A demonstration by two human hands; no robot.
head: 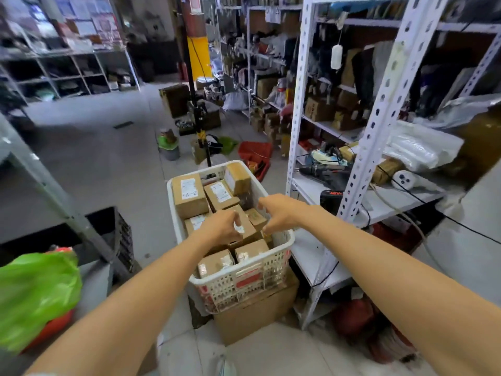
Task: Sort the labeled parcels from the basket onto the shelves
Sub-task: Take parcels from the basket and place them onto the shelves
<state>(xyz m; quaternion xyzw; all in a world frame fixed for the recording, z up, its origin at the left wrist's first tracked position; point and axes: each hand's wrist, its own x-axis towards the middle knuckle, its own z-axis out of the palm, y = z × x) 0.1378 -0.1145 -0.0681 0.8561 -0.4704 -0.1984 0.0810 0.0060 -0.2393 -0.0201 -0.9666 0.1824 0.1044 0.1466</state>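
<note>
A white plastic basket (245, 279) stands on a cardboard box (257, 314) and holds several brown labeled parcels; one at the back left reads A-2 (189, 196). My left hand (221, 227) reaches in from the left, its fingers curled against a middle parcel (248, 226) with a white label. My right hand (280, 213) hovers over the right side of that parcel with bent, spread fingers; whether it touches is unclear. The white metal shelf rack (352, 202) stands directly to the right of the basket.
A drill (322, 171), cables and wrapped packages lie on the rack's shelves. A green plastic bag (35, 291) and a black crate (123, 234) sit at the left. A red basket (254, 156), a tripod stand and clutter crowd the floor behind the basket.
</note>
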